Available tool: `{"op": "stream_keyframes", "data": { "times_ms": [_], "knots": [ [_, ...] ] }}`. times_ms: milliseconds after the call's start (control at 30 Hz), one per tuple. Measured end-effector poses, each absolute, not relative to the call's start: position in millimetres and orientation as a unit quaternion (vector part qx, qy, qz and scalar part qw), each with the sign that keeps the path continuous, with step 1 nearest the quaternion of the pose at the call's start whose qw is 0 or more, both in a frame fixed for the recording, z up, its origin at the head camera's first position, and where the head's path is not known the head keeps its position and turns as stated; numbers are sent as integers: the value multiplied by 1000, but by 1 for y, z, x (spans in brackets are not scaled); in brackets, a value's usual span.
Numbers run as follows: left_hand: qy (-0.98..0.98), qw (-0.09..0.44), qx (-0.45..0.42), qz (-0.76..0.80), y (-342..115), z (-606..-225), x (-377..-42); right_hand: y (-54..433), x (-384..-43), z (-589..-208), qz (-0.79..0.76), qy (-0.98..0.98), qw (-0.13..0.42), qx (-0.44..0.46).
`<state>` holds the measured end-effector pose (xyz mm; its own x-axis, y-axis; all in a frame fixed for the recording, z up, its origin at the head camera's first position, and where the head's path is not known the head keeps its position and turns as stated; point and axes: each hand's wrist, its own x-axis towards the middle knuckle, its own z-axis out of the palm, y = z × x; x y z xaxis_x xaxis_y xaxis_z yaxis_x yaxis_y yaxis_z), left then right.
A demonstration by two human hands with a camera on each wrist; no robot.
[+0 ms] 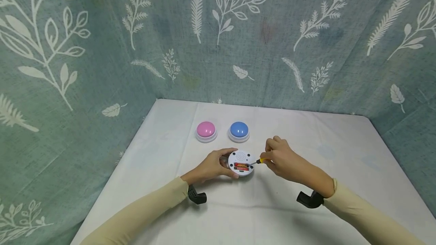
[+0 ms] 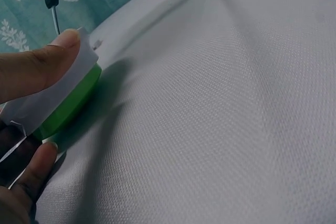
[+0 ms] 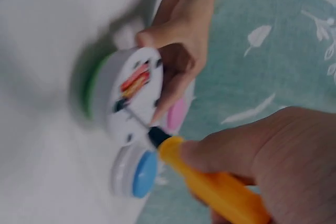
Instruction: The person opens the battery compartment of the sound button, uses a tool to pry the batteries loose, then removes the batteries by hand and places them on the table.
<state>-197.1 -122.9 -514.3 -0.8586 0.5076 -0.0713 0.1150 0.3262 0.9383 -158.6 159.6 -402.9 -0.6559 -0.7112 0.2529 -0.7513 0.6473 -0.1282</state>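
Note:
My left hand (image 1: 215, 165) grips a round white button device (image 1: 241, 156) by its edge, its underside turned toward me. Its green dome (image 2: 71, 103) shows below in the left wrist view. Two red batteries (image 1: 241, 166) sit side by side in its uncovered compartment. My right hand (image 1: 281, 158) holds a screwdriver with a yellow and black handle (image 3: 210, 184). The metal shaft (image 3: 137, 118) reaches to the underside, near a dark foot beside the batteries; whether the tip touches there I cannot tell.
A pink-domed button (image 1: 206, 129) and a blue-domed button (image 1: 239, 130) stand side by side behind the hands on the white-covered table (image 1: 163, 131). A green leaf-patterned cloth (image 1: 204, 67) hangs behind and along the sides. Each wrist carries a black camera.

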Motion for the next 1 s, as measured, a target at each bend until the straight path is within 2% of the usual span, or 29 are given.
{"op": "stream_keyframes", "data": {
  "times_ms": [233, 500, 1000],
  "knots": [
    [800, 167, 204, 538, -123, -516, -198, 142, -156, -394, 53, -902, 97, 417],
    [808, 155, 200, 532, -124, -517, -199, 163, -168, -413, 196, -906, 53, 371],
    [790, 157, 181, 564, -121, -515, -196, 196, -164, -457, 301, -909, 39, 285]
  ]
}}
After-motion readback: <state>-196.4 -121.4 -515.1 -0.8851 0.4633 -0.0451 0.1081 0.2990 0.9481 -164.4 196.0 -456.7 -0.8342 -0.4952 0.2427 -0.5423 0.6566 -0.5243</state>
